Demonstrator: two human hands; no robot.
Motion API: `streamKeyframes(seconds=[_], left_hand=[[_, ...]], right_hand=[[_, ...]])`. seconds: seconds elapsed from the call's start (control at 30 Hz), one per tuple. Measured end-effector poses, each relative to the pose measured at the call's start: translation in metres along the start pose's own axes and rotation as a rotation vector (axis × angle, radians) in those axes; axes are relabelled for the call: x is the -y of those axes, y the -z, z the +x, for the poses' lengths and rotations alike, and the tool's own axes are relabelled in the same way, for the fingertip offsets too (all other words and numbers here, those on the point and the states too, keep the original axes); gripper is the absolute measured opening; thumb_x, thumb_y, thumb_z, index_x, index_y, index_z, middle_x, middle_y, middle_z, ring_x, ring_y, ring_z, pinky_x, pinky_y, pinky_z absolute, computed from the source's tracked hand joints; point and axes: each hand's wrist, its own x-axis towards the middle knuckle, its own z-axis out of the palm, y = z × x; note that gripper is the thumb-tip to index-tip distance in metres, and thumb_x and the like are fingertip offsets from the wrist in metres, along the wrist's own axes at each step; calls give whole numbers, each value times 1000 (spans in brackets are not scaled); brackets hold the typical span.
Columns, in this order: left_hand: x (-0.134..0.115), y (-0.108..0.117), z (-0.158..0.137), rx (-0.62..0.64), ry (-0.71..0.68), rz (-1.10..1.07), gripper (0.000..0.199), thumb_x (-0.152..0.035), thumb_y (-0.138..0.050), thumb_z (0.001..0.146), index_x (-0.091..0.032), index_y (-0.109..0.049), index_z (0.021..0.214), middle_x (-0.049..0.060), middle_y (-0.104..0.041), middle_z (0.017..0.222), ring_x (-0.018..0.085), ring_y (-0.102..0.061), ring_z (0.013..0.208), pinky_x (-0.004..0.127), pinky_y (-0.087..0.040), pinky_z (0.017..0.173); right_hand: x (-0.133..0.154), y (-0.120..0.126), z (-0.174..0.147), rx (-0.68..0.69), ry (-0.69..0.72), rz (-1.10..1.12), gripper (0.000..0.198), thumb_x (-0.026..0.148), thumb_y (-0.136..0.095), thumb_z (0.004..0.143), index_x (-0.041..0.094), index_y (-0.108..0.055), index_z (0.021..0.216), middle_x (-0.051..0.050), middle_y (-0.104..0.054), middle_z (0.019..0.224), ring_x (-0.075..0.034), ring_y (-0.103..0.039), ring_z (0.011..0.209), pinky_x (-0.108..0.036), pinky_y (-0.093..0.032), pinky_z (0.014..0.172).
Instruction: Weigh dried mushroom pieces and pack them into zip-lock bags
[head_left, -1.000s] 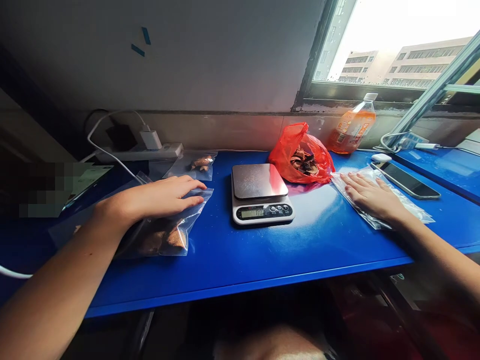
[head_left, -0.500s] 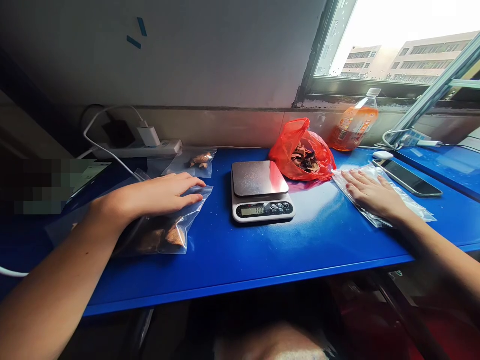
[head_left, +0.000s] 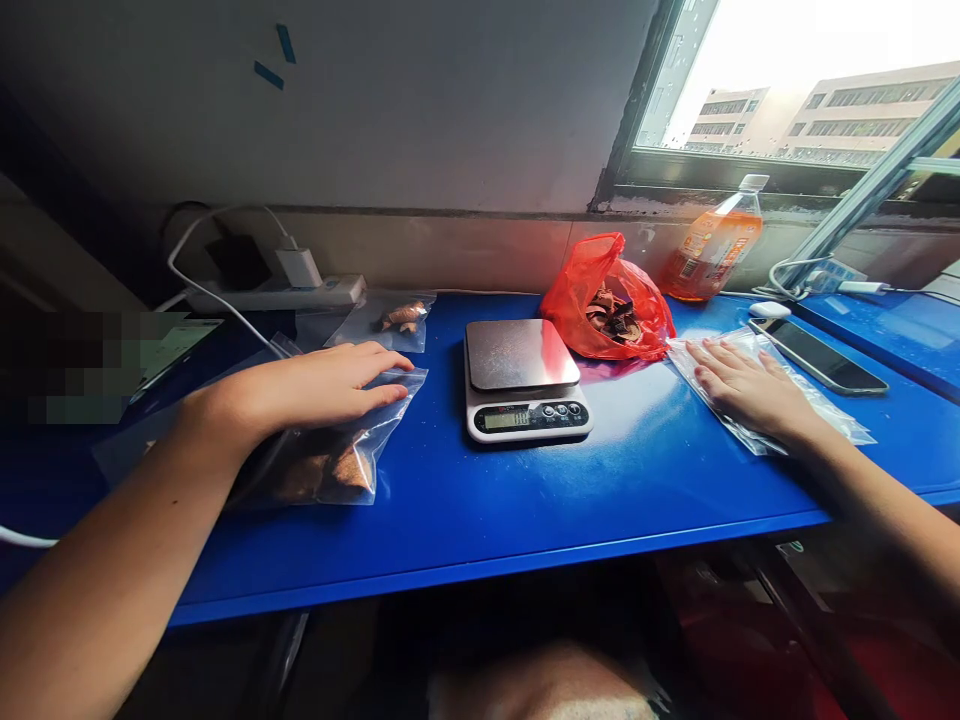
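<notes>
My left hand (head_left: pixel 330 385) rests with its fingers stretched out over a clear zip bag (head_left: pixel 390 420) that holds brown dried pieces (head_left: pixel 349 470). Flat on a stack of clear plastic bags (head_left: pixel 814 405) lies my right hand (head_left: pixel 750 390), fingers extended. Between the hands stands a digital kitchen scale (head_left: pixel 523 380) with a bare metal plate; its display is lit, but I cannot read it surely. Behind the scale, to its right, an open red plastic bag (head_left: pixel 577 290) contains dried brown slices (head_left: pixel 615 318). Another clear bag (head_left: pixel 416 325) with dried pieces lies beyond my left hand.
A bottle of orange drink (head_left: pixel 716 245) stands by the window. Right of my right hand lie a phone (head_left: pixel 829 358) and a white earbud case (head_left: pixel 769 310). At the back left is a power strip (head_left: pixel 337 292) with a charger and cable. The blue table's front edge (head_left: pixel 510 560) faces me.
The view has shifted very slightly. Both hands stay in the same places on the bags, and no object has moved on the table.
</notes>
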Motion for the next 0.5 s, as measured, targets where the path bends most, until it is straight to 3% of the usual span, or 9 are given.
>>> streamKeyframes(seconds=[0.5], left_hand=[[-1, 1, -3, 11, 27, -27, 66, -57, -36, 87, -27, -47, 144, 2, -46, 151, 27, -41, 138, 38, -31, 115]], right_hand=[[-4, -4, 2, -8, 26, 1, 66, 49, -8, 98, 22, -28, 155, -3, -30, 160, -21, -23, 149, -51, -19, 121]])
